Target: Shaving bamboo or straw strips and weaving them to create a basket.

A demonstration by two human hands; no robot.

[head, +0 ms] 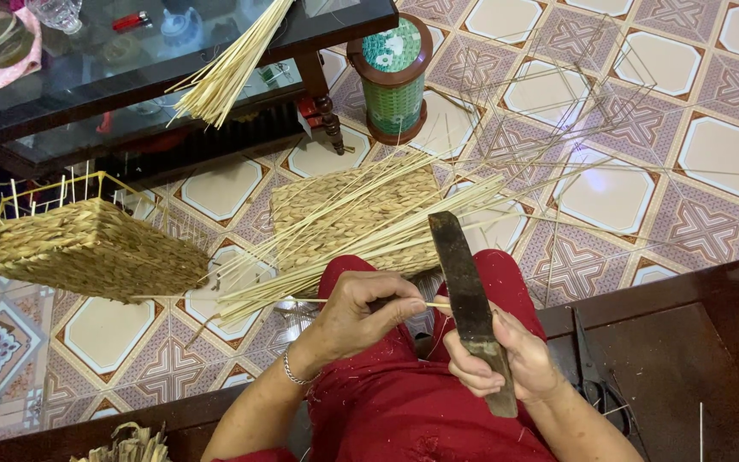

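Fingers of left hand [361, 312] pinch one thin pale reed strip [434, 305] over my lap; right hand [498, 364] grips the dark flat-bladed knife [468, 299] against it. I judge trimming under way: rectangular woven straw basket [96, 248] unfinished, loose pale reed bundle [344, 244] remaining.

Home living room, used by me as a weaving corner: patterned ceramic floor tiles [609, 192], dark glass-topped coffee table [130, 77] bearing glassware, dark wooden bench [677, 342] beneath me, woven straw baskets [87, 248] and pale split reeds [335, 231] across the floor.
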